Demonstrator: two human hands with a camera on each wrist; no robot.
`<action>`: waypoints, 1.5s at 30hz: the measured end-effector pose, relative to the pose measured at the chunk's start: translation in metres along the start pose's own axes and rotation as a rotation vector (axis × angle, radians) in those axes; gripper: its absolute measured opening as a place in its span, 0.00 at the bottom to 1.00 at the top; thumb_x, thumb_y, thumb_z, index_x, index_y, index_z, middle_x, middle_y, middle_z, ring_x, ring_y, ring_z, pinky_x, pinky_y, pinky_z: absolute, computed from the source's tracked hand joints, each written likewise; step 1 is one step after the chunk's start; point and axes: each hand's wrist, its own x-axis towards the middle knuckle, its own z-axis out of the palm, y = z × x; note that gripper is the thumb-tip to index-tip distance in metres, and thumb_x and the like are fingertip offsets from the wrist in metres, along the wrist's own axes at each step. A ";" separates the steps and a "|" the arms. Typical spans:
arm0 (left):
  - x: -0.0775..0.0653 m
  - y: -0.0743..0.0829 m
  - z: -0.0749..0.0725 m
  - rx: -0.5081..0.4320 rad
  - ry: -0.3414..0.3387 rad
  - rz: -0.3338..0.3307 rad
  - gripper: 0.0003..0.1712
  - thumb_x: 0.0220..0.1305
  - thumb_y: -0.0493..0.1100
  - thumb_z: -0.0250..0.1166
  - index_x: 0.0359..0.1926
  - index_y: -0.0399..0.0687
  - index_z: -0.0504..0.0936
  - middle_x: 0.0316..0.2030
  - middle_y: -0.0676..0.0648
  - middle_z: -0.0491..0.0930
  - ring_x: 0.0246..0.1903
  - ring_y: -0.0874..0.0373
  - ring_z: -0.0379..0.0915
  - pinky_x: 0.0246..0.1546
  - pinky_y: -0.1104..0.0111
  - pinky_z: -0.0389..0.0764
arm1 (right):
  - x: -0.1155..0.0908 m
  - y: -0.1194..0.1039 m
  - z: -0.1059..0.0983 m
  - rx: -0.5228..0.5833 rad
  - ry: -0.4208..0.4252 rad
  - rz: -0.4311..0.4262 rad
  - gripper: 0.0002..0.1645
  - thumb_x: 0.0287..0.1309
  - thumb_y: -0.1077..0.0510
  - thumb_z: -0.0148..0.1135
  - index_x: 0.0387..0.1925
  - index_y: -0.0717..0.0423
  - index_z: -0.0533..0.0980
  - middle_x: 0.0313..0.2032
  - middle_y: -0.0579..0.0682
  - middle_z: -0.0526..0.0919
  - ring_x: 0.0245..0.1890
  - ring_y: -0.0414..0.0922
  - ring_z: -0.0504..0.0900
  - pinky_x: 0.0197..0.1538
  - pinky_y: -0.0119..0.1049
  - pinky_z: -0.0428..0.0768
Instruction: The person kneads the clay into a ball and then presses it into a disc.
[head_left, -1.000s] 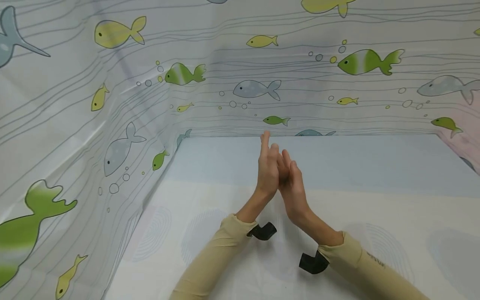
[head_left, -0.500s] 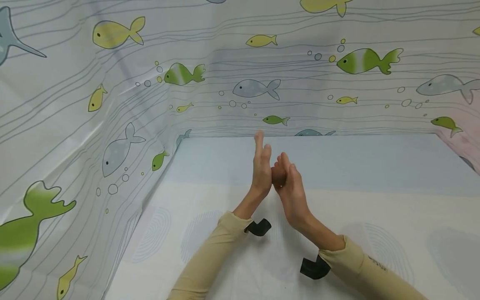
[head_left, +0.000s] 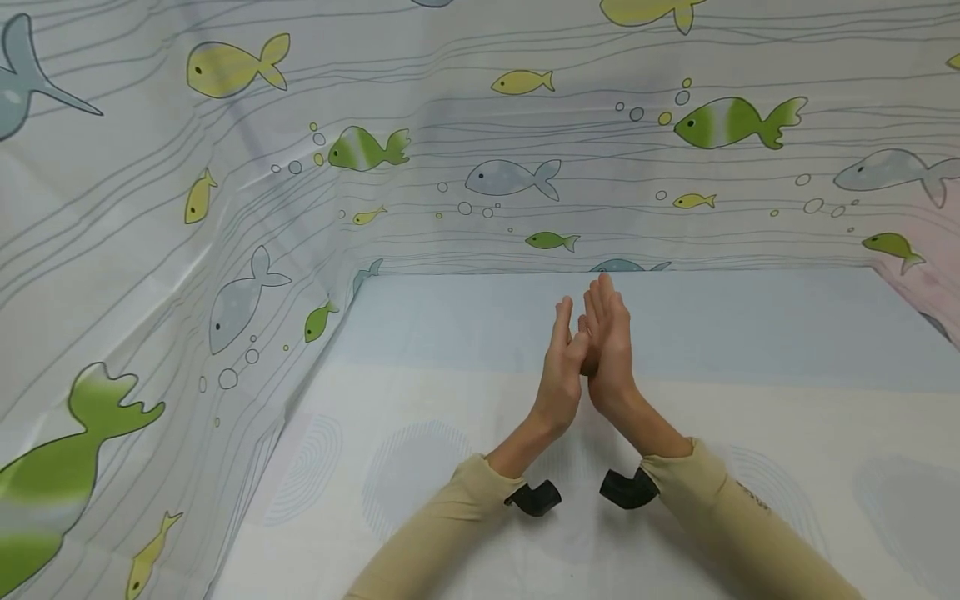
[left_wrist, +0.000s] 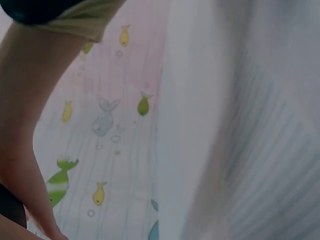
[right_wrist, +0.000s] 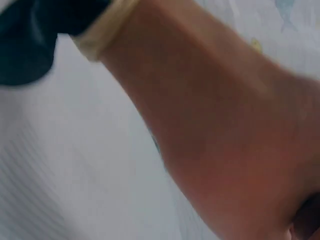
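A small brown lump, perhaps clay [head_left: 589, 364], sits between my two palms, mostly hidden by the hands. In the right wrist view, the lump [right_wrist: 307, 220] appears as a dark patch at the lower right edge. My left hand [head_left: 561, 371] presses one side of it with its fingers nearly straight and pointing up and away. The right hand [head_left: 615, 354] faces it from the other side, fingers straight, with its tips reaching farther forward. Both hands are raised over the table. The left wrist view catches mainly a bare forearm [left_wrist: 25, 100].
A white and pale blue table cover [head_left: 750, 333] with faint circle patterns lies beneath. Fish-printed curtains [head_left: 450, 108] stand behind and at the left [head_left: 262, 208]. Black wrist cameras [head_left: 537, 498] hang from both beige sleeves [head_left: 442, 533].
Half a second ago the palms stood farther apart and showed the brown lump. Now the right hand has slid forward, the left has drawn back, and both have shifted right.
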 end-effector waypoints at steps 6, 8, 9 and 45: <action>-0.006 0.013 0.005 -0.010 -0.019 0.011 0.45 0.72 0.67 0.35 0.79 0.49 0.39 0.78 0.56 0.37 0.77 0.63 0.25 0.75 0.54 0.40 | 0.014 -0.003 -0.013 0.000 0.016 -0.045 0.41 0.73 0.37 0.28 0.79 0.45 0.35 0.79 0.41 0.38 0.78 0.39 0.39 0.77 0.38 0.36; -0.008 0.018 0.006 -0.007 -0.022 0.027 0.45 0.71 0.69 0.36 0.79 0.51 0.39 0.78 0.56 0.36 0.76 0.63 0.24 0.75 0.51 0.39 | 0.017 -0.002 -0.018 -0.002 0.020 -0.046 0.42 0.73 0.36 0.28 0.79 0.45 0.35 0.79 0.42 0.37 0.78 0.40 0.38 0.77 0.38 0.35; -0.009 0.020 0.007 -0.002 -0.024 0.038 0.46 0.71 0.70 0.36 0.79 0.51 0.39 0.78 0.56 0.36 0.76 0.62 0.23 0.75 0.50 0.38 | 0.019 -0.002 -0.020 -0.001 0.020 -0.044 0.42 0.73 0.36 0.28 0.79 0.45 0.35 0.79 0.42 0.36 0.78 0.40 0.38 0.77 0.38 0.34; 0.044 0.033 -0.042 0.084 0.299 0.081 0.45 0.68 0.63 0.44 0.78 0.47 0.48 0.78 0.51 0.41 0.77 0.59 0.30 0.75 0.61 0.43 | -0.041 0.007 0.020 -0.087 -0.276 -0.063 0.42 0.76 0.38 0.22 0.78 0.57 0.32 0.78 0.56 0.36 0.78 0.52 0.38 0.75 0.58 0.38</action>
